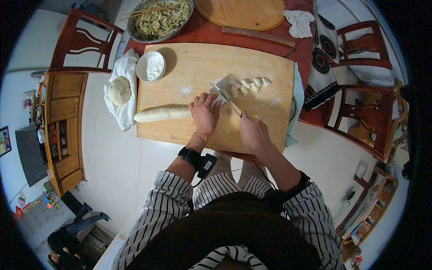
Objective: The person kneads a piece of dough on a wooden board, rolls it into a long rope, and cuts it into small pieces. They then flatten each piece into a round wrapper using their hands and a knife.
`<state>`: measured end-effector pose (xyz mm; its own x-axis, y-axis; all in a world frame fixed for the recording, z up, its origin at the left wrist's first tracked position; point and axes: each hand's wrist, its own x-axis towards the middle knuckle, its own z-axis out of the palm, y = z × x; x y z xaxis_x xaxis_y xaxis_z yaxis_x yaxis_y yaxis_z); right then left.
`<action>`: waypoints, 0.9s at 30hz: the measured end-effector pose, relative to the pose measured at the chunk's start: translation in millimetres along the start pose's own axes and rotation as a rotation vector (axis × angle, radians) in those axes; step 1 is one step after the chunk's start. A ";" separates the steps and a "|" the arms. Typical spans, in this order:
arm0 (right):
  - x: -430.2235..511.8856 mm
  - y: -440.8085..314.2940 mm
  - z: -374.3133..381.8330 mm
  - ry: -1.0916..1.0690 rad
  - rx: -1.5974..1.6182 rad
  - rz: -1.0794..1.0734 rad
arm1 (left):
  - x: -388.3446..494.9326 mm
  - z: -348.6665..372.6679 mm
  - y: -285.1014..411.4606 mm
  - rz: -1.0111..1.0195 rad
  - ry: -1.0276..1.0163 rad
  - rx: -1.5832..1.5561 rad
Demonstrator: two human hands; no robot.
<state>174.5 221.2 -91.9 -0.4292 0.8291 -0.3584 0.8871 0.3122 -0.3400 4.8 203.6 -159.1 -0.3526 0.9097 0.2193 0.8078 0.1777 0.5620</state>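
A long dough roll (163, 114) lies across the left half of the wooden board (216, 57). My left hand (205, 113) grips its right end from above, with fingers curled and hiding that end. In my right hand (254, 131) is the handle of a kitchen knife (224, 93). Its blade points up and left, just beside my left fingertips. Several cut dough pieces (255, 83) are strewn right of the blade, where flour dusts the wood.
At the board's upper left stands a white bowl of flour (153, 67). A dough ball (119, 91) rests on a white cloth (123, 119). Beyond are a metal bowl of chopped filling (162, 20) with chopsticks, a rolling pin (258, 36) and a round board (243, 11). Chairs flank the table.
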 end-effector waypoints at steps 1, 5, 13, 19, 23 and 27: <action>8.8 -1.1 2.6 0.001 0.021 -0.005 | -0.4 -0.4 -1.1 0.003 0.010 -0.012; 24.8 -7.6 4.9 0.036 0.082 -0.015 | -6.4 -4.8 -6.3 0.035 -0.023 0.014; -33.3 -10.2 -12.5 -0.034 0.030 -0.020 | -23.0 -6.9 -8.6 0.086 0.034 -0.047; -34.5 -10.7 -3.2 -0.032 0.005 -0.022 | -21.9 -9.9 -7.1 0.062 -0.012 -0.040; -25.3 -9.4 11.4 -0.017 -0.054 0.033 | -22.5 -13.7 -6.0 0.075 -0.044 -0.006; 2.8 -17.2 18.6 0.068 0.009 -0.006 | -18.1 -16.4 -8.4 0.061 -0.069 -0.003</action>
<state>154.9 209.6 -103.2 -0.4213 0.8572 -0.2963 0.8830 0.3131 -0.3497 -3.3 179.4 -154.7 -0.2690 0.9426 0.1980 0.8252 0.1196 0.5520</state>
